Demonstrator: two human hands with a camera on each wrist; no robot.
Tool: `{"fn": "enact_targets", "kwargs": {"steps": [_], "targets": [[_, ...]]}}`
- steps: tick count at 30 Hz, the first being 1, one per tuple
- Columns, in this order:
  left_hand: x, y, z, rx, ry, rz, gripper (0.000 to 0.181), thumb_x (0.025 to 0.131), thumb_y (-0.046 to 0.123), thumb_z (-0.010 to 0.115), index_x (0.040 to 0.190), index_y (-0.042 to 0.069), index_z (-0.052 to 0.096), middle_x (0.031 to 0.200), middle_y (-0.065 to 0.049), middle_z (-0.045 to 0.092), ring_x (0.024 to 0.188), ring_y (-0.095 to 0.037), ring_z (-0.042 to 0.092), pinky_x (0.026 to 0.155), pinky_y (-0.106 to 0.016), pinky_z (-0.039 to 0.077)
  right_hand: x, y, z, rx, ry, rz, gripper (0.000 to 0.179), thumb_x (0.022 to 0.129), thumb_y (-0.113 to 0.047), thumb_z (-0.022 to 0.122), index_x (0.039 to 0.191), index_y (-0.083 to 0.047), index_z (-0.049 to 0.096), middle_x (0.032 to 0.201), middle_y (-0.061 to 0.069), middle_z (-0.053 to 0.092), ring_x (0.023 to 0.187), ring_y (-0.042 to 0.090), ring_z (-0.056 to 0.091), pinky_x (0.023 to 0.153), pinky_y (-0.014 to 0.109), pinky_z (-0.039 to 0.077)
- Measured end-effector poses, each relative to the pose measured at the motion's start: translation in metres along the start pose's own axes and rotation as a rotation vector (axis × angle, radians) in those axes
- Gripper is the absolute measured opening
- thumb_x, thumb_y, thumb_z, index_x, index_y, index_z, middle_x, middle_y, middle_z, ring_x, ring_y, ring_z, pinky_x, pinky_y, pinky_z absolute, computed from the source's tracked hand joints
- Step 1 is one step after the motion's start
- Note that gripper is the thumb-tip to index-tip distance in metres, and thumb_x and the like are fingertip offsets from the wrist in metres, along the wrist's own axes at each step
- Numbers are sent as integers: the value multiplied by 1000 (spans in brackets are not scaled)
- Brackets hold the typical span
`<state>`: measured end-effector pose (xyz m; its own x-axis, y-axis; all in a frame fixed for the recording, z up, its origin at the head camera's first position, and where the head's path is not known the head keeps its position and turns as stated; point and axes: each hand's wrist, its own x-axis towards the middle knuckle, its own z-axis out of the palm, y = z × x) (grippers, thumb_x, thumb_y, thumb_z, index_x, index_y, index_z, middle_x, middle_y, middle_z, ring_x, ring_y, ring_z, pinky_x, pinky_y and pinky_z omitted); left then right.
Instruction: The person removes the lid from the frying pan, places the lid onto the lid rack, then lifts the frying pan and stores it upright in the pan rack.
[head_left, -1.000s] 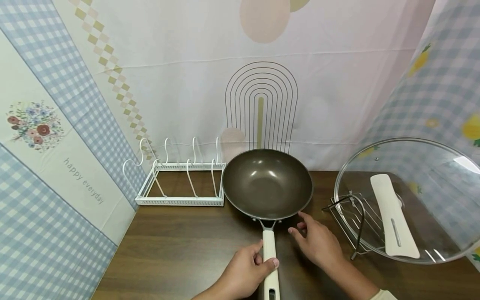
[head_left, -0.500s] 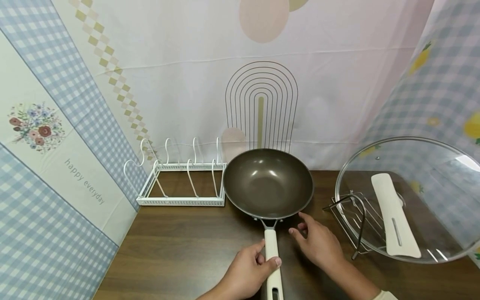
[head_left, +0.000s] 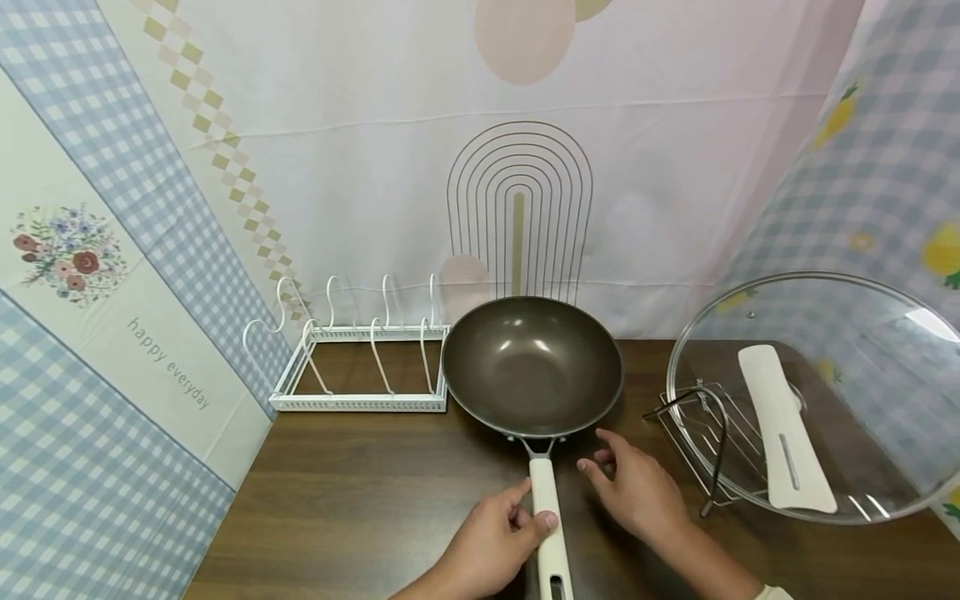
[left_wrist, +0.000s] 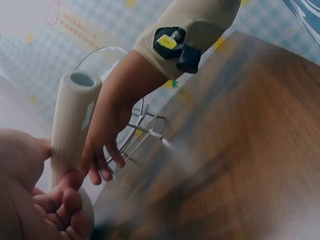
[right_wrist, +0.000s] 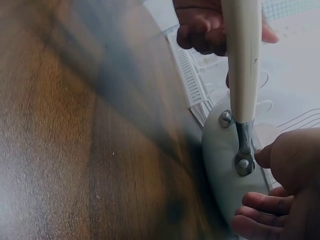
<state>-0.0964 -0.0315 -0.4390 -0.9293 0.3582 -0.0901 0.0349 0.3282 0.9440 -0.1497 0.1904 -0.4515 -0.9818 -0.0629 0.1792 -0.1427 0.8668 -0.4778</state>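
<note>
Left hand (head_left: 491, 537) grips pale handle (head_left: 545, 492) of dark pan (head_left: 532, 367). Pan at rear middle of bench (head_left: 360, 492), left edge just beside white rack (head_left: 358, 403); touching or not, cannot tell. Right hand (head_left: 639, 490) loose, near pan's right front. Strip of bench shows between pan and glass lid (head_left: 817, 400) at wire stand (head_left: 724, 442).

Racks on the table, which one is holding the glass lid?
The metal wire rack, right of the pan, holds the glass lid; the white rack, left of the pan, holds none.

A brown wood-grain table (head_left: 352, 483) meets a pale patterned cloth (head_left: 360, 192); blue checked cloths (head_left: 168, 208) hang on both sides.
</note>
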Motion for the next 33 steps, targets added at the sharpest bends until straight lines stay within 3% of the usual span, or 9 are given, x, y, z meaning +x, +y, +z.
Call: {"fn": "enact_targets", "kwargs": {"steps": [6,11,14,20,25,33], "targets": [[0,-7,-8,-20,-17,11,60,92,44,56,135,4,46,75,4,63,67,-12,58,59,-26,45,-5,-5,-4,140,-62,79,60,86,-52,60,129,-11,53,94,-10,68,80,9,62,72,39,49],[0,-11,-14,48,-6,28,51,93,43,55,127,5,53,81,7,61,71,-8,57,63,-25,46,-13,-11,-8,382,-150,195,52,86,-39,66,126,-8,54,92,-1,67,60,15,61,57,32,51],[0,-14,-18,98,7,39,48,94,43,53,124,6,56,87,11,60,79,-6,56,70,-27,46,-19,-14,-12,547,-235,269,58,86,-42,65,128,-4,50,91,8,65,54,23,60,49,33,51],[5,-17,-29,121,15,49,47,96,44,49,121,6,58,93,6,61,85,-9,57,75,-31,47,-32,-15,-19,888,-402,309,69,90,-41,59,133,8,37,107,21,57,84,30,62,59,43,55],[9,-18,-34,7,-10,19,40,96,38,50,117,5,59,92,-4,62,82,-17,58,69,-30,47,-41,-14,-21,1079,-549,338,70,95,-38,53,134,13,27,111,23,53,91,30,59,66,49,54],[14,-25,-32,-254,-38,-94,40,95,36,53,109,-1,57,94,-14,59,78,-29,58,64,-45,51,-55,-19,-22,1236,-693,319,63,100,-32,42,135,16,20,113,22,51,94,31,59,70,51,52]]}}
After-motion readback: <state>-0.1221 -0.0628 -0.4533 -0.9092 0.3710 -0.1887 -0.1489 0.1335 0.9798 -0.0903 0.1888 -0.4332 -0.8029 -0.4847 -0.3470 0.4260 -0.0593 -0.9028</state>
